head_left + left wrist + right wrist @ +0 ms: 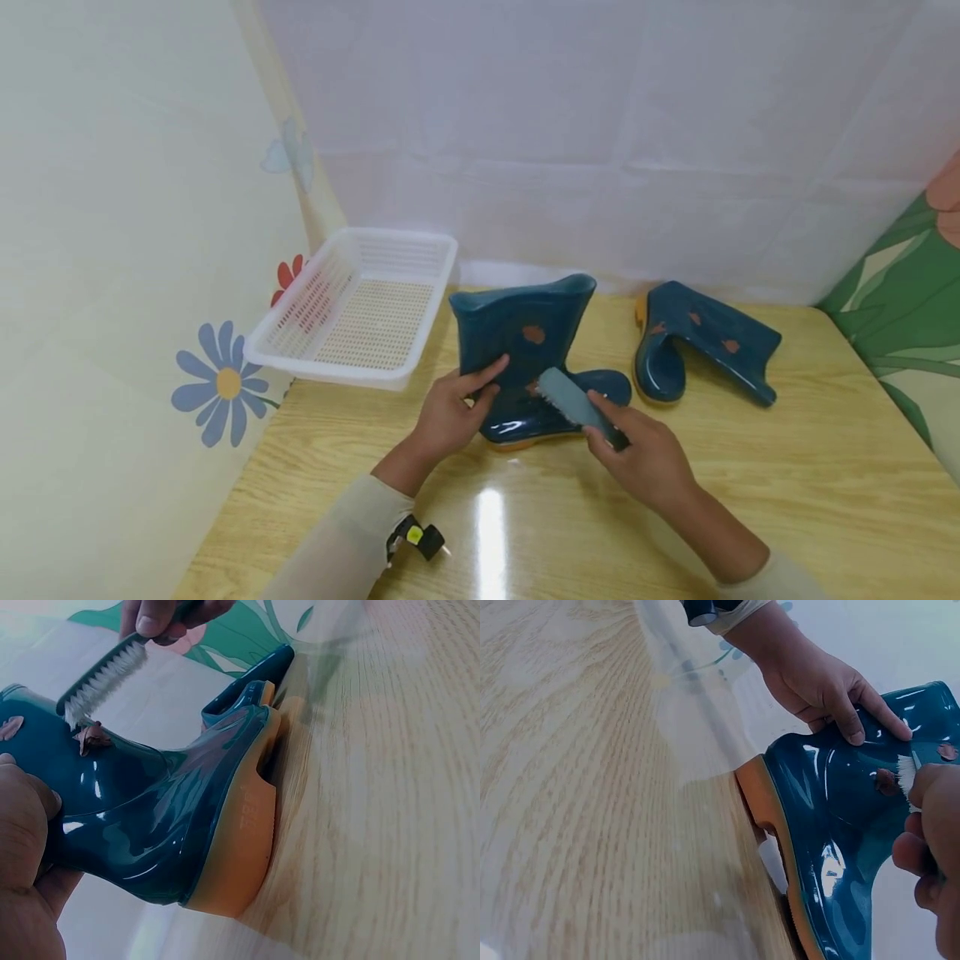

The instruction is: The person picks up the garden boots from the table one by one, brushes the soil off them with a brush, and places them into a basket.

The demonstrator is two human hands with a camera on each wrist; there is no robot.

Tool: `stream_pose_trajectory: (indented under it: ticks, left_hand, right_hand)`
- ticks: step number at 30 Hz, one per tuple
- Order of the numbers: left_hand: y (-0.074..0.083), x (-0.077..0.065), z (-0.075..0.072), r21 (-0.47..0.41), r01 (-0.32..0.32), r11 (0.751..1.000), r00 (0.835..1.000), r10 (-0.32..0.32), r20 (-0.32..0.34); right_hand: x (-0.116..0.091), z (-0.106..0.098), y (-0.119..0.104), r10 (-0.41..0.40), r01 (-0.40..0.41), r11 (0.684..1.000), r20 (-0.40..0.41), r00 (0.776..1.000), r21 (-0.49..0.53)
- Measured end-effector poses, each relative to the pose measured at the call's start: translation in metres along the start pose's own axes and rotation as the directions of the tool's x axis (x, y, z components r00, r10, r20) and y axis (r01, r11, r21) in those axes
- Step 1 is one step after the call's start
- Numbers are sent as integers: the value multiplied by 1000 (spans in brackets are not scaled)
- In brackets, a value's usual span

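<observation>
A dark teal rubber boot (498, 342) with an orange sole (240, 840) stands upright on the table, its toe to the right. My left hand (453, 408) grips the back of its shaft. In my right hand (648, 454) is a scrubbing brush (573, 398), held by its handle. The white bristles (109, 684) are at a brown dirt patch (91, 740) on the lower shaft, apparently touching it. Higher on the shaft is another brown patch (534, 334).
A matching boot (720, 325) lies on its side at the right, with brown patches on it. At the back left sits a white perforated plastic basket (367, 375). A pale cloth wall (525, 167) rises behind the wood-grain table (787, 475).
</observation>
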State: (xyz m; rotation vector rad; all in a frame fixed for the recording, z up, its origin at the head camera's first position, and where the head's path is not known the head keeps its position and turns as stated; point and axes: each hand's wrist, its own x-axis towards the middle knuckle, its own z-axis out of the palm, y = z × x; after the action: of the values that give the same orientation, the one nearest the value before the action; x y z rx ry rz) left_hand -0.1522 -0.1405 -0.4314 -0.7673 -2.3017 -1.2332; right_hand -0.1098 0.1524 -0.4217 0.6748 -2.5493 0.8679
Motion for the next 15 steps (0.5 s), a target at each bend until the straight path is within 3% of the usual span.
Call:
stream_pose_trajectory:
  ticks: [7, 15]
  left_hand:
    - [-1, 0, 1, -3, 23, 1000, 1000, -23, 2]
    - [0, 0, 2, 7, 20, 1000, 1000, -20, 0]
  right_hand:
    - [-2, 5, 2, -20, 20, 1000, 35, 999, -1]
    - [-6, 3, 4, -22, 22, 1000, 129, 991, 4]
